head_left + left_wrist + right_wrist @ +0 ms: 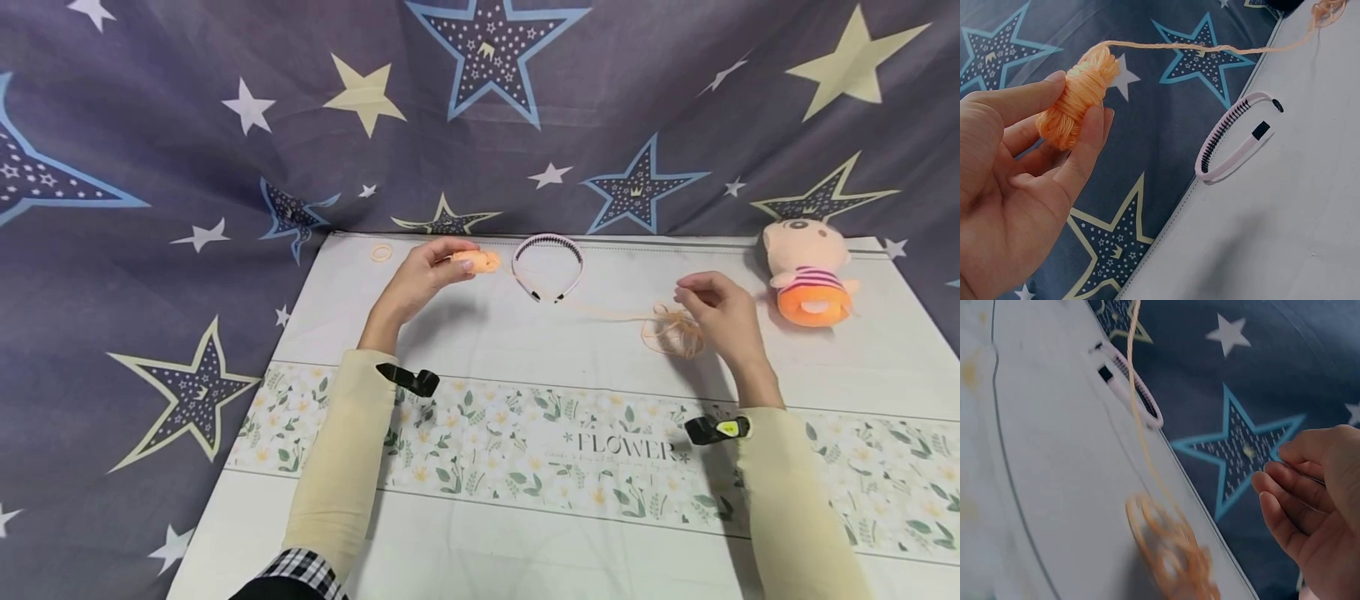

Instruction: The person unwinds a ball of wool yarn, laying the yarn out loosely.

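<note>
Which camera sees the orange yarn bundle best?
The left wrist view: the yarn bundle looks biggest and sharpest there. The head view shows it small in the left hand; the right wrist view shows loose yarn, no bundle.

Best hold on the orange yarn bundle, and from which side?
Pinch the orange yarn bundle across its middle, coming from the left, as the left hand does. Likely firmest there: cross-wraps bind it, and the trailing strand leaves the opposite end, toward the right.
</note>
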